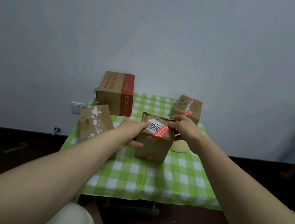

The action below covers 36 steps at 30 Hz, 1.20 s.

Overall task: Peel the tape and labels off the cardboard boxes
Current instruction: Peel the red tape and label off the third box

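A small cardboard box [153, 148] stands in the middle of the green checked table [150, 179]. A white label [153, 127] with black digits and a red label [161, 132] sit on its top face. My left hand [132, 133] grips the box's left side, thumb low on the front and fingers up at the white label's edge. My right hand [182, 128] curls over the box's top right edge, fingertips beside the red label. A strip of tape with a red spot [148, 158] runs down the front.
Three more boxes stand around: one with torn white label scraps [95, 124] at the left, a larger red-printed one [116, 93] at the back, a small one with red stickers [188, 108] at the back right. A pale bowl [179, 147] lies behind my right wrist.
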Available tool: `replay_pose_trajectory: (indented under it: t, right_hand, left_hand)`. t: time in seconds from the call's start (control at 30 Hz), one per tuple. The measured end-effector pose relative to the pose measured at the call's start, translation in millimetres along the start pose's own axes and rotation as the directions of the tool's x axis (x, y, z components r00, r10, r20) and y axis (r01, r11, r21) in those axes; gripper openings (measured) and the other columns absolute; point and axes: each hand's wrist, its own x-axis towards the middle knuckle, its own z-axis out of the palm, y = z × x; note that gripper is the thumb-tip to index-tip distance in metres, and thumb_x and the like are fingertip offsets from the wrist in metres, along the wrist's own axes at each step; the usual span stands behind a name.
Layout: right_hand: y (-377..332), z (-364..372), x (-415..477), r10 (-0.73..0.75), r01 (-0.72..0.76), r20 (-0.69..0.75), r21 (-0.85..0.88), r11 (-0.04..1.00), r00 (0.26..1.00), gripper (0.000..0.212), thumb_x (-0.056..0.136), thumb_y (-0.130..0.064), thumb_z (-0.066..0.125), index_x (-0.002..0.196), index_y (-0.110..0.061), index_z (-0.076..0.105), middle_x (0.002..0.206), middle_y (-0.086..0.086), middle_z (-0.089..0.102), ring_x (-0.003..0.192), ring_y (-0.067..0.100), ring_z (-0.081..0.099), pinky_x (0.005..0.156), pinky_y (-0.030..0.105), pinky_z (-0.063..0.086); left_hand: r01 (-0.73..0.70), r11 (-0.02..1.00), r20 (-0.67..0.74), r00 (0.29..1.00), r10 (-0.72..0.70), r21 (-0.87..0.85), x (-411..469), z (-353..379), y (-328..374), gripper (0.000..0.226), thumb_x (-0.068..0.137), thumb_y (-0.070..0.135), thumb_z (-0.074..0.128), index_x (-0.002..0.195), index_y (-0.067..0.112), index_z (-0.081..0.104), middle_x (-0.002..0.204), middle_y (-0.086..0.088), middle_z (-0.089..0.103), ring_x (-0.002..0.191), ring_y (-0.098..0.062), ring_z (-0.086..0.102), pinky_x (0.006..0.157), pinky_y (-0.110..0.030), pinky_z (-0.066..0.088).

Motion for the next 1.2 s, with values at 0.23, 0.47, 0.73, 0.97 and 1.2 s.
replay_pose_trajectory:
  t: [0.23,0.47,0.73,0.97,1.2]
  right_hand:
    - [4,-6,3,-0.086,0.088,-0.029,0.059,0.994,0.996,0.030,0.092,-0.010,0.053,0.122,-0.008,0.056,0.107,0.011,0.061,0.090,0.020,0.058,0.074,0.030,0.051]
    - [1,-19,8,-0.351,0.284,-0.178,-0.317,0.905,0.919,0.018,0.089,-0.010,0.057,0.105,-0.009,0.066,0.086,-0.004,0.064,0.076,0.008,0.056,0.067,0.016,0.048]
    - [-11,-30,9,-0.384,0.335,0.027,-0.547,0.767,0.923,0.015,0.084,-0.010,0.062,0.095,-0.009,0.073,0.097,0.006,0.070,0.088,0.016,0.060,0.082,0.028,0.047]
    - [-19,-29,20,-0.423,0.428,0.189,-0.685,0.590,0.886,0.021,0.085,-0.016,0.065,0.104,-0.019,0.072,0.106,0.001,0.070,0.100,0.017,0.061,0.088,0.030,0.048]
    - [-29,-27,23,-0.421,0.441,0.268,-0.806,0.394,0.866,0.021,0.087,-0.019,0.061,0.105,-0.021,0.072,0.105,0.001,0.069,0.100,0.020,0.060,0.084,0.029,0.046]
  left_hand:
    - [-0.414,0.520,0.036,0.807,0.590,0.747,3,8,11,0.061,0.094,0.034,0.051,0.148,0.028,0.024,0.157,-0.002,0.017,0.145,-0.021,0.011,0.117,-0.040,0.014]
    - [-0.401,0.616,0.107,0.883,0.457,0.678,20,22,20,0.054,0.090,0.032,0.059,0.139,0.019,0.043,0.140,-0.008,0.044,0.126,-0.024,0.045,0.101,-0.029,0.035]
    - [-0.382,0.700,0.184,0.921,0.344,0.603,44,21,22,0.052,0.091,0.026,0.057,0.140,0.035,0.041,0.142,-0.011,0.040,0.126,-0.029,0.047,0.107,-0.044,0.038]
    - [-0.363,0.716,0.192,0.931,0.311,0.596,57,18,24,0.053,0.092,0.027,0.057,0.141,0.032,0.039,0.151,-0.009,0.031,0.136,-0.026,0.036,0.113,-0.040,0.030]
    - [-0.368,0.711,0.195,0.928,0.316,0.599,65,17,24,0.053,0.093,0.027,0.056,0.142,0.031,0.037,0.152,-0.011,0.028,0.138,-0.027,0.033,0.114,-0.041,0.028]
